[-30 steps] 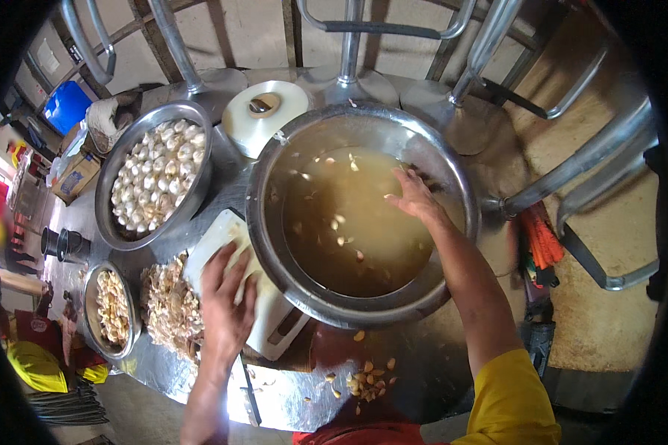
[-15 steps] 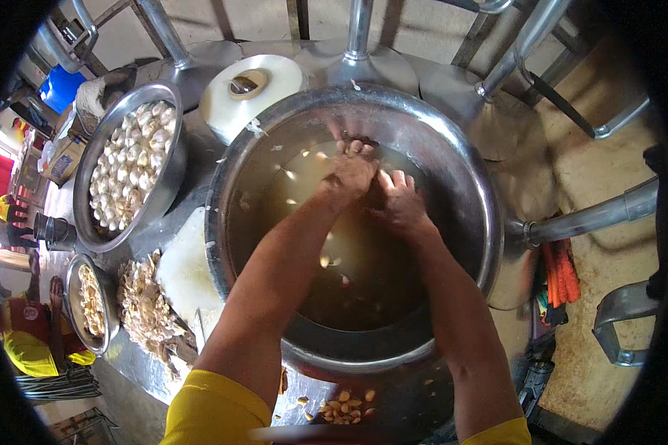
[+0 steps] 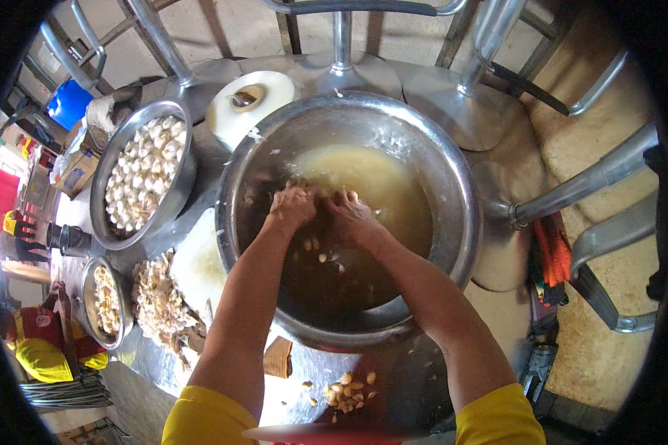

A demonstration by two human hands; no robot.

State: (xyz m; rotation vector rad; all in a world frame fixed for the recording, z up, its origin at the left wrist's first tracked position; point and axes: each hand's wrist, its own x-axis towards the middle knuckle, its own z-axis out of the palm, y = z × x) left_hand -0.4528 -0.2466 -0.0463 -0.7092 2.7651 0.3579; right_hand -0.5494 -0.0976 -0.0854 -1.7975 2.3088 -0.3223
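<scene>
Both my hands are in a large metal basin (image 3: pixel 464 222) of cloudy, brownish water. My left hand (image 3: pixel 295 203) is at the basin's left side, open, its slightly bent fingers dipping into the water. Close beside it, my right hand (image 3: pixel 351 213) is also open, fingers pointing up and left, partly under water. No held thing shows in either hand; the murk hides what lies beneath them. Several pale garlic cloves (image 3: pixel 322 257) show in the water below my hands. Foam and shiny ripples lie along the basin's far side.
Left stands a metal bowl of garlic bulbs (image 3: pixel 142 174), with a smaller bowl of cloves (image 3: pixel 105 305) and a heap of garlic skins (image 3: pixel 159 300) nearer. A white plastic roll (image 3: pixel 234 122) is behind. Loose cloves (image 3: pixel 346 393) lie in front. Metal stools surround the basin; another person (image 3: pixel 41 334) is far left.
Both hands have moved left and nearer within the basin. The water has swirled, its foamy patch now at the far right. The view has shifted slightly.
</scene>
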